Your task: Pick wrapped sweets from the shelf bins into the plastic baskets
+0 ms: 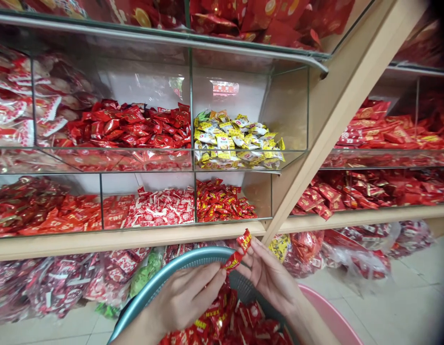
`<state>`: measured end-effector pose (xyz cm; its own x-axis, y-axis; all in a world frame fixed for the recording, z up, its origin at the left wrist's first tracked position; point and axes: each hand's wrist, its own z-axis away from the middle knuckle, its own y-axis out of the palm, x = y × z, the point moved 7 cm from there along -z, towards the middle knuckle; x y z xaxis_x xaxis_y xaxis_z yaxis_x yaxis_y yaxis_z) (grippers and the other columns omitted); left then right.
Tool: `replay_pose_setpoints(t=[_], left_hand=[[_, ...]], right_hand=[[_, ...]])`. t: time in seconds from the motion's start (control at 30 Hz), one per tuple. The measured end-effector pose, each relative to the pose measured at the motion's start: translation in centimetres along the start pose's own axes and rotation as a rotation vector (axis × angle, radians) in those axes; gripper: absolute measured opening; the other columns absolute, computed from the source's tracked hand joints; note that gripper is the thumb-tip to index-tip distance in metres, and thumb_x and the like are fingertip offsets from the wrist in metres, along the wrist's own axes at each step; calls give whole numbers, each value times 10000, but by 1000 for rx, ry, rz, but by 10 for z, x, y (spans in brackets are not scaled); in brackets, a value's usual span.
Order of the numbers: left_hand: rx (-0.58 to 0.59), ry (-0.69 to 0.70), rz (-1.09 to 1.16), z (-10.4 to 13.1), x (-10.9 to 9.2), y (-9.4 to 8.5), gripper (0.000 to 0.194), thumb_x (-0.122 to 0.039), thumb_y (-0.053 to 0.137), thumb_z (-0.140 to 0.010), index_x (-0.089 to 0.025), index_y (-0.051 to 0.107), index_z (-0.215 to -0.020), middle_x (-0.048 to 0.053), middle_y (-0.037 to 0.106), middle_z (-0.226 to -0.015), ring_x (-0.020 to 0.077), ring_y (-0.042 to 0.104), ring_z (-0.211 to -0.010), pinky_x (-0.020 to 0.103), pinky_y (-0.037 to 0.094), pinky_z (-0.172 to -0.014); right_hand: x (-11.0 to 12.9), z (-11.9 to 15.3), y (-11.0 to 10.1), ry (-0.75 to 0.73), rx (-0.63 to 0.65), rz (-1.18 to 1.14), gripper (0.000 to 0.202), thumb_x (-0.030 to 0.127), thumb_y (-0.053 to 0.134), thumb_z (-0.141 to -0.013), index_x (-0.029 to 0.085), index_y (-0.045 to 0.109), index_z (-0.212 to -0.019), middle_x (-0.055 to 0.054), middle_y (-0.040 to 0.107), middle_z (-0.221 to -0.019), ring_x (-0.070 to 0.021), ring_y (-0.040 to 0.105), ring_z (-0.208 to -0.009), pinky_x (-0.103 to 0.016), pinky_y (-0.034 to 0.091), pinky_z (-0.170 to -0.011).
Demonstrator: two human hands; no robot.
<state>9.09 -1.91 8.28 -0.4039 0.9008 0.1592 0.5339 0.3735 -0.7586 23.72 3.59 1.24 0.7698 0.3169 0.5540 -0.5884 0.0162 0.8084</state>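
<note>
Over a teal basket [175,261], my left hand [195,292] pinches the lower end of a red wrapped candy [233,261]. My right hand [267,273] holds a second red candy [244,239] with yellow lettering between thumb and fingers, just above the first. The two packets touch or overlap; whether they are joined cannot be made out. Below both hands, many red packets [222,318] lie in the basket, partly hidden by my left hand and forearm.
Glass-fronted shelves ahead hold red candies [128,124], yellow-and-white candies [239,139] and small red packets [225,201]. A slanted wooden divider [336,110] rises at the right. Bagged candies [63,282] lie under the shelf. A pink basket [331,306] stands beside the teal one.
</note>
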Motion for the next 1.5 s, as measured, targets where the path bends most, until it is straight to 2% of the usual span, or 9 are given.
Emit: replay_pose_setpoints(t=[0.27, 0.47, 0.53, 0.67, 0.8, 0.93, 1.13, 1.3, 1.5], left_hand=[[33, -5, 24, 1, 3, -4, 279, -85, 447, -879, -62, 551, -1138, 143, 641, -1130, 208, 573, -1099, 317, 498, -953], [-119, -329, 435, -1, 20, 11, 211, -85, 482, -873, -157, 584, -1043, 38, 670, -909, 112, 636, -812, 199, 539, -735], [-35, -465, 561, 3, 26, 29, 162, -106, 488, -873, -180, 595, -971, 2, 656, -844, 97, 618, -739, 185, 511, -673], [305, -639, 607, 18, 33, 63, 135, -139, 485, -870, -209, 599, -860, -42, 646, -789, 103, 594, -696, 192, 468, -660], [410, -664, 537, 30, 39, 75, 171, -164, 478, -872, -237, 621, -931, -27, 674, -879, 144, 618, -809, 233, 476, -757], [333, -650, 429, 34, 48, 73, 208, -262, 505, -879, -248, 614, -1057, 7, 700, -933, 163, 657, -792, 242, 497, -739], [40, -639, 266, 30, 68, 41, 195, -239, 466, -902, -192, 651, -938, 22, 696, -840, 136, 653, -724, 209, 491, -689], [52, -669, 180, 34, 79, 38, 206, -247, 465, -898, -189, 661, -929, 42, 689, -905, 163, 645, -815, 247, 500, -753], [174, -715, 232, 41, 80, 55, 254, -257, 436, -899, -243, 670, -998, 1, 715, -957, 171, 672, -856, 251, 518, -788]], right_hand=[[-1, -1, 2, -19, 24, 52, 102, 182, 650, -796, 206, 588, -874, 21, 689, -847, -102, 652, -740, -293, 533, -742], [14, -2, 2, -170, 13, 292, 105, 208, 652, -795, 189, 582, -871, 8, 654, -835, -106, 615, -776, -283, 511, -765], [17, -2, 0, -208, -7, 316, 92, 206, 655, -791, 187, 583, -845, 20, 636, -791, -94, 598, -752, -274, 501, -778], [16, -4, -3, -193, -26, 310, 115, 217, 678, -768, 190, 583, -826, 24, 621, -780, -88, 589, -714, -226, 484, -726], [16, -3, -3, -203, -34, 346, 176, 235, 700, -745, 211, 604, -890, 37, 611, -746, -83, 575, -670, -208, 462, -689], [15, -3, -2, -179, -24, 524, 374, 272, 700, -744, 240, 567, -1093, 12, 632, -859, -105, 579, -759, -237, 451, -737], [-6, -8, -3, -108, 125, 817, 230, 321, 702, -723, 186, 579, -863, 4, 626, -825, -116, 553, -733, -233, 422, -679], [-27, -10, -9, -121, 123, 1048, 237, 272, 664, -728, 212, 568, -937, 42, 577, -742, -91, 468, -578, -204, 330, -515], [-53, -8, -5, -172, 124, 1368, 201, 158, 582, -727, 233, 609, -912, 35, 589, -705, -148, 533, -671, -231, 384, -596]])
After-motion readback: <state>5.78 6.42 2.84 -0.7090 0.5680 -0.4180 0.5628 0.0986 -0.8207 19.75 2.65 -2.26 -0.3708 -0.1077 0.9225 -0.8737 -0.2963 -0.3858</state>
